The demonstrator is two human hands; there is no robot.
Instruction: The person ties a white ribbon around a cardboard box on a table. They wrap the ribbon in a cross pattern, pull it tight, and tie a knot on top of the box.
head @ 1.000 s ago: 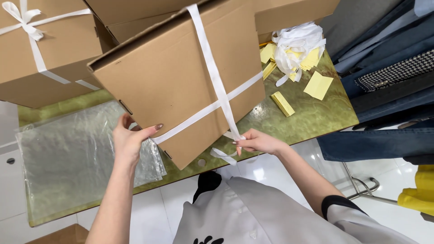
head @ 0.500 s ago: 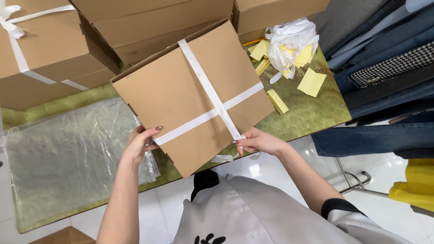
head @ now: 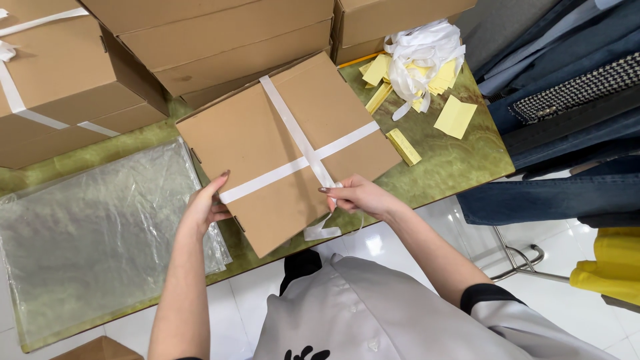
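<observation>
Green marbled table sits over a white tiled floor, with clothes hanging along the right side. 1 flat cardboard box lies near the front edge of the table, turned at an angle, with its near corner overhanging the edge. White ribbon crosses its top in 2 bands that meet right of centre.

Left hand: fingers spread, resting against the box's left edge where 1 ribbon band runs off the side. Right hand: thumb and fingers pinched on the ribbon at the box's near right edge; loose ribbon ends hang below it, off the table.

Surroundings: a sheet of clear plastic lies left of the box, touching or slightly under it; which one cannot be told. Larger cardboard boxes are stacked behind, 1 at far left already tied with ribbon. Yellow paper slips and a tangle of white ribbon lie to the right.

Risks, as judged:
- The ribbon looks flat and smooth; if the pinch loosens, tension is likely to be lost and the bands could slide off the corners.
- The overhanging corner could tip if the left hand lifts.
- The plastic under the left edge may let the box skid when the ribbon is pulled.
</observation>
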